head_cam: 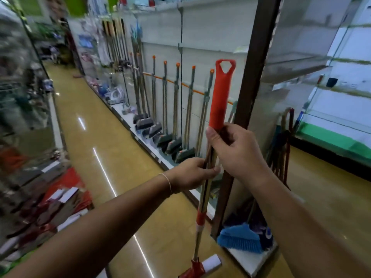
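On the pole, right fingers (pixel 234 135): curled round the shaft just under the red grip, with the thumb on the near side.
Left fingers (pixel 197 162): wrapped behind the shaft, thumb pressed across its front, a closed hold.
Right hand (pixel 239 153): the upper of the two, its back turned to the camera, touching the bottom edge of the grip.
Left hand (pixel 190 174): just below the right hand and close to it, with a thin thread band (pixel 168 182) on the wrist.
Mop (pixel 203 197): held nearly upright by both hands in the middle of the view, its lower end slanting slightly to the left.
Red grip (pixel 221 97): the mop's top end, above the right hand, with a hanging loop at the tip.
Red collar (pixel 200 217): lower on the shaft, well below the left hand.
Mop head (pixel 198 269): a red fitting with a white roll, at the bottom edge and partly cut off.
Brown post (pixel 255 77): upright just behind the mop, to its right.
Blue broom (pixel 240 238): its bristles rest on the shelf base at the post's foot.
Row of brooms (pixel 172 121): standing along the white wall panel, handles at an orange rail (pixel 170 81), orange caps on top.
Floor (pixel 90 127): a glossy yellow aisle with light streaks.
Left shelves (pixel 30 167): blurred goods, with red and white packs low down.
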`<state>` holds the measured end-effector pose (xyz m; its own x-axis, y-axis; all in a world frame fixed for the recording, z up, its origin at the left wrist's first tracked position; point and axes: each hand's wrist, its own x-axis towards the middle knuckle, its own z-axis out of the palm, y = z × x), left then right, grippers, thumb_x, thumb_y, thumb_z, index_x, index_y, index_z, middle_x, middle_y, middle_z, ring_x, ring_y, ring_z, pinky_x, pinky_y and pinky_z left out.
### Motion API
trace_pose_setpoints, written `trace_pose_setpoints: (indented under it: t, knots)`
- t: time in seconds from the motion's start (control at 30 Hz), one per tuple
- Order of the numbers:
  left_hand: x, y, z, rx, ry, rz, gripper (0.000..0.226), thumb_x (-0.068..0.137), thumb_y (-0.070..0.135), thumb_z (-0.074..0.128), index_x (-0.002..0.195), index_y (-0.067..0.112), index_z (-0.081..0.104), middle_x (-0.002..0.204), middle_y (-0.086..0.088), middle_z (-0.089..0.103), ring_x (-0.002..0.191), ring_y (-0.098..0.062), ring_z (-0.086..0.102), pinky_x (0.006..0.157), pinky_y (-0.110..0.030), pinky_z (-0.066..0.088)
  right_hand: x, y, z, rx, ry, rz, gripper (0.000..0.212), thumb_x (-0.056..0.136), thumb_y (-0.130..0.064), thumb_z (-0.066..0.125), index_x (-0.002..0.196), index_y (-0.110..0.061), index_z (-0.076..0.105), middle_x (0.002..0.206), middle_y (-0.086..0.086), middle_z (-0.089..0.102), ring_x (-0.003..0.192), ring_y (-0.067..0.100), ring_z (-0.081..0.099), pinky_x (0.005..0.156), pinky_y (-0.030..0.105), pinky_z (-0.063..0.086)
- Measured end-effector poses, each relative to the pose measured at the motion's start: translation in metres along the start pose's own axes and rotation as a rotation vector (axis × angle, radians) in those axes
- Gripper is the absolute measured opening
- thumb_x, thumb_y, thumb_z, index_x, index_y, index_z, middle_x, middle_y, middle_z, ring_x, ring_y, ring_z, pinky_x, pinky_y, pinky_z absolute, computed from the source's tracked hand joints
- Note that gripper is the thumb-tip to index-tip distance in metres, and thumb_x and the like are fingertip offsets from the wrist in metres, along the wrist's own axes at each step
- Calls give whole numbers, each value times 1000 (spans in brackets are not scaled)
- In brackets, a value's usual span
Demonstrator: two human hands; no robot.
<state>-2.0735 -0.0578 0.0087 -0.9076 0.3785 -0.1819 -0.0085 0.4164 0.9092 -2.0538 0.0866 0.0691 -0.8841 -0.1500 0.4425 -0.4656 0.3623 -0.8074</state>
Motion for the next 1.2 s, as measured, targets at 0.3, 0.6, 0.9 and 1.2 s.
trace_pose_setpoints:
  t: [0.3, 0.6, 0.9, 1.2]
  knots:
    - [89, -42, -146, 15, 16, -5, 23, 96, 36, 57, 90, 14, 60, 80, -6, 51, 65, -14, 48, 65, -27, 42, 150, 34, 103, 118, -47, 32, 18, 94, -37, 60, 106, -24, 63, 70, -1, 66, 60, 2, 64, 52, 13, 46]
    - [151, -77, -276, 3, 90, -12, 30, 87, 44, 60, 90, 14, 61, 83, -2, 55, 73, -16, 51, 75, -37, 45, 274, 49, 191, 188, -131, -34, 8, 94, -37, 59, 101, -34, 60, 75, -4, 68, 68, 6, 67, 59, 17, 54]
    - [215, -128, -395, -22, 277, -160, 46, 91, 35, 57, 117, -4, 58, 106, -20, 59, 95, -28, 55, 101, -54, 45, 402, 99, 299, 280, -254, -82, 38, 88, -45, 63, 116, -21, 65, 84, -3, 72, 79, 6, 70, 73, 33, 61]
    - [260, -133, -531, -100, 486, -219, 32, 85, 40, 61, 105, 16, 64, 118, -16, 62, 115, -30, 60, 102, -50, 48, 556, 91, 388, 387, -425, -287, 28, 87, -36, 69, 110, -18, 68, 83, -7, 72, 76, 3, 70, 67, 17, 56]
